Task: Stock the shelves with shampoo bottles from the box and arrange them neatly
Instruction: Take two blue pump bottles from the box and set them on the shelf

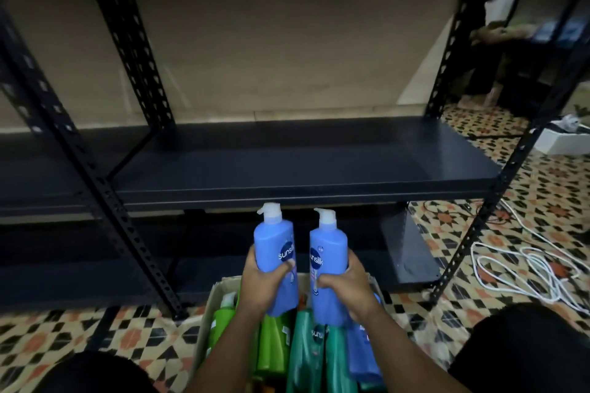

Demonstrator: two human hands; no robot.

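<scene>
My left hand (260, 287) grips a blue pump shampoo bottle (275, 242), held upright above the cardboard box (213, 300). My right hand (348, 289) grips a second blue pump bottle (329, 249) right beside the first. Both bottles stand just below the front edge of the black shelf board (303, 166), which bears nothing. In the box lie several more bottles: a light green one (273, 344), a teal one (306, 348) and a blue one (362, 354).
The black metal rack has perforated uprights at the left (105, 198) and right (479, 226). A lower shelf level (405, 252) sits behind the box. White cables (526, 268) lie coiled on the patterned tile floor at right. My knees show at both bottom corners.
</scene>
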